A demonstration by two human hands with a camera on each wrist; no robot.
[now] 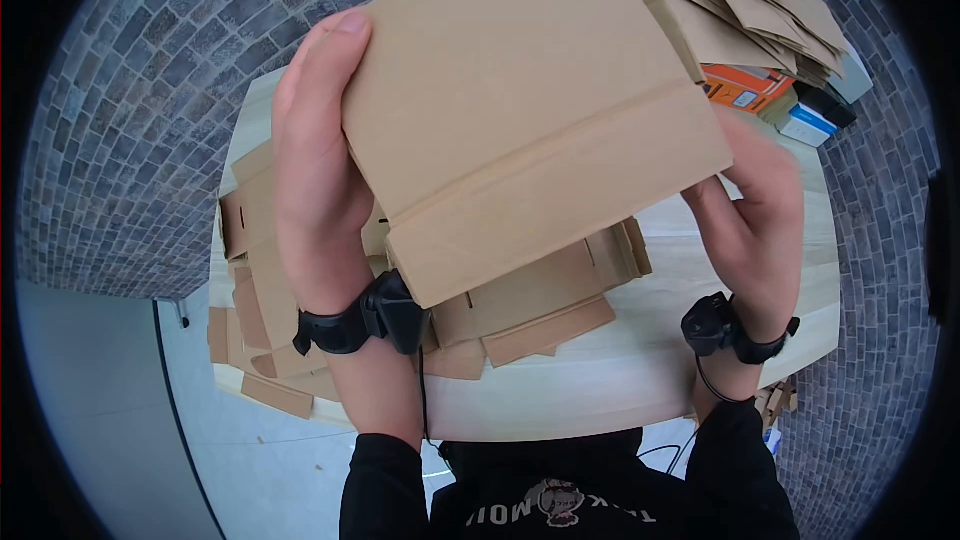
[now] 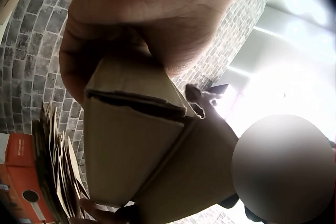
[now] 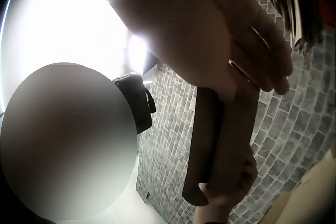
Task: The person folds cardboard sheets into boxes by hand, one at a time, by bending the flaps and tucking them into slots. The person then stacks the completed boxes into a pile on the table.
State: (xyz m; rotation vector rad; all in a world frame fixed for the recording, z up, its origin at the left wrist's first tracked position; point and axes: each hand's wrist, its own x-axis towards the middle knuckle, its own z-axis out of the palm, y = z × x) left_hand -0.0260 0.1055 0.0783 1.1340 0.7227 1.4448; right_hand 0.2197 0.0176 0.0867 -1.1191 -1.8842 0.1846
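A brown cardboard box (image 1: 530,90) is held up over the table, its broad face toward the head camera. My left hand (image 1: 320,140) grips its left edge, thumb lying on the face. At the lower right corner my right hand (image 1: 755,190) holds the other side, its fingertips hidden behind the cardboard. The left wrist view shows the narrow end of the box (image 2: 131,145), with a slit between folded flaps under the palm. In the right wrist view, the box (image 3: 233,134) appears dark and edge-on between both hands.
Several folded cardboard pieces (image 1: 275,260) lie on the left and middle of the pale table (image 1: 700,260). A stack of flat cardboard (image 1: 750,0) rests at the back right on an orange box (image 1: 745,85), beside a small blue-and-white box (image 1: 808,125). A brick-patterned wall (image 1: 890,230) stands behind.
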